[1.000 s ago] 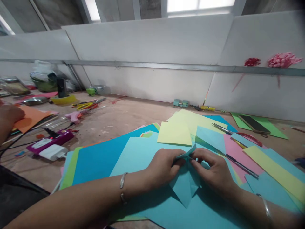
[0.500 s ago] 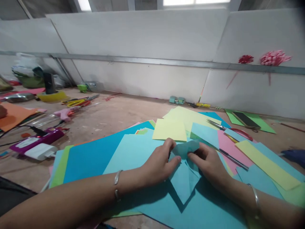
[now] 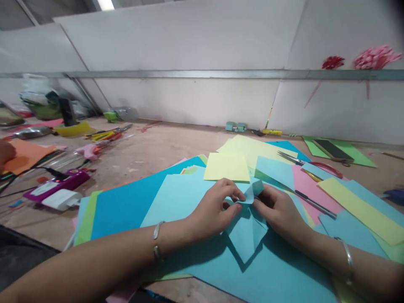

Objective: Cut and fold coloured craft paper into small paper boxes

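A folded light-blue paper [image 3: 246, 235] is held between my two hands, its pointed corner aimed down toward me. My left hand [image 3: 217, 206] pinches the upper left part, thumb and fingers closed on a folded flap. On the other side my right hand [image 3: 279, 210] grips the upper right edge between thumb and fingers; the fingertips behind the paper are hidden. Beneath lie large light-blue sheets [image 3: 284, 273], on which the folded paper throws a shadow. A small yellow square of paper [image 3: 227, 167] lies just beyond my left fingers.
Red-handled scissors [image 3: 325, 168] and a dark pen [image 3: 315, 204] rest on coloured papers at right. A phone [image 3: 333, 150] sits on green paper farther back. At left are a purple power strip [image 3: 57, 185], a pink glue gun [image 3: 90, 151] and another person's hand [image 3: 5, 152].
The top flap of the folded paper, broad and raised before, is now bent down and narrower under my left fingers. The view has tilted and shifted slightly.
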The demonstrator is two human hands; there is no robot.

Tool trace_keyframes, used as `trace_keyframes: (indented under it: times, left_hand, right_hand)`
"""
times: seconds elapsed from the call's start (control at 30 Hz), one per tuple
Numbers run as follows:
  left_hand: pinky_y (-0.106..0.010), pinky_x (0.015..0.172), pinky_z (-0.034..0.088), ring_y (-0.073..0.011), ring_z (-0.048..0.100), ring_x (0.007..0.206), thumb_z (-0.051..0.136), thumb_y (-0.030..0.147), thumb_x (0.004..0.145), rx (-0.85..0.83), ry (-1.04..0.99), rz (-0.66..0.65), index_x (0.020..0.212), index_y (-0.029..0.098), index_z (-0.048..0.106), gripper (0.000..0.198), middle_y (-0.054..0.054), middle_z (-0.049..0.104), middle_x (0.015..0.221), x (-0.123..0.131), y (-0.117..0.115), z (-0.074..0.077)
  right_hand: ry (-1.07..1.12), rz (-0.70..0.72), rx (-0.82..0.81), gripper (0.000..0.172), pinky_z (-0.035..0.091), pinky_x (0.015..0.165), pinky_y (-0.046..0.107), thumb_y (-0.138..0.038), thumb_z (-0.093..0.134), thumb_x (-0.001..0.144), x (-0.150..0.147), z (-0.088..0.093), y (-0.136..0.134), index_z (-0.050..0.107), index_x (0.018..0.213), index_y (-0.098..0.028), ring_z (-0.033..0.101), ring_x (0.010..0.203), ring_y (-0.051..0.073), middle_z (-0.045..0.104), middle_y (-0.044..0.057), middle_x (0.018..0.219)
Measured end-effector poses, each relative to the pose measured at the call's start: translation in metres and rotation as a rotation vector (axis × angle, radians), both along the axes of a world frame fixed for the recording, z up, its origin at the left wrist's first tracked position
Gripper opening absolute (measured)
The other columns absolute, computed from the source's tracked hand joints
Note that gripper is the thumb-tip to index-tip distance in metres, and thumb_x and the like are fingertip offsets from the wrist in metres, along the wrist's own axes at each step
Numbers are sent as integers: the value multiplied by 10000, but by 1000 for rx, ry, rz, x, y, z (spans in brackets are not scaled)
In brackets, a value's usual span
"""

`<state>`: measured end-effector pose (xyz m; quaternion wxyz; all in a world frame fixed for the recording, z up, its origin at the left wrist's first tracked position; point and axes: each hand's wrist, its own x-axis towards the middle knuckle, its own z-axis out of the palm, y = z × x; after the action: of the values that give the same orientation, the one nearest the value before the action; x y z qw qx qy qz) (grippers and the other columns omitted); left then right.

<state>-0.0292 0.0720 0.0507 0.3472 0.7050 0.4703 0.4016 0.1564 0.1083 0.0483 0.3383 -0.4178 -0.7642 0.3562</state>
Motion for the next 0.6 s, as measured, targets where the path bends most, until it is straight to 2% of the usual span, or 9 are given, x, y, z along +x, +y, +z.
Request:
trace_keyframes:
  times: [0.23,0.37,0.5,0.6]
  left_hand:
    - [-225,606,465,-147,579,836,594,130,787,7,19,-41,830,177,689,115,-52,587,951,-1,2,0]
    - [-278,696,489,-166,598,848,534,193,863,42,29,-52,862,169,705,172,-66,635,936,-2,2,1]
    - [-263,689,488,-160,595,843,538,128,828,60,62,-52,876,164,697,170,-70,631,948,-3,2,0]
    - [-253,682,484,-158,590,840,534,72,790,73,77,-58,822,165,670,167,-63,629,936,-3,2,0]
  right_hand:
    - [-66,67,67,105,417,554,272,-222,495,761,1,-3,-2,580,705,-200,510,597,148,576,-2,658]
    - [-71,52,119,105,429,562,269,-199,495,753,2,-5,-2,599,739,-203,522,602,146,587,-7,677]
    - [-109,69,123,50,441,572,271,-223,572,755,2,-4,-1,610,732,-202,543,614,150,613,-2,691]
    - [-115,88,135,96,439,564,271,-272,606,777,1,-3,-1,602,707,-207,536,609,150,605,-4,671]
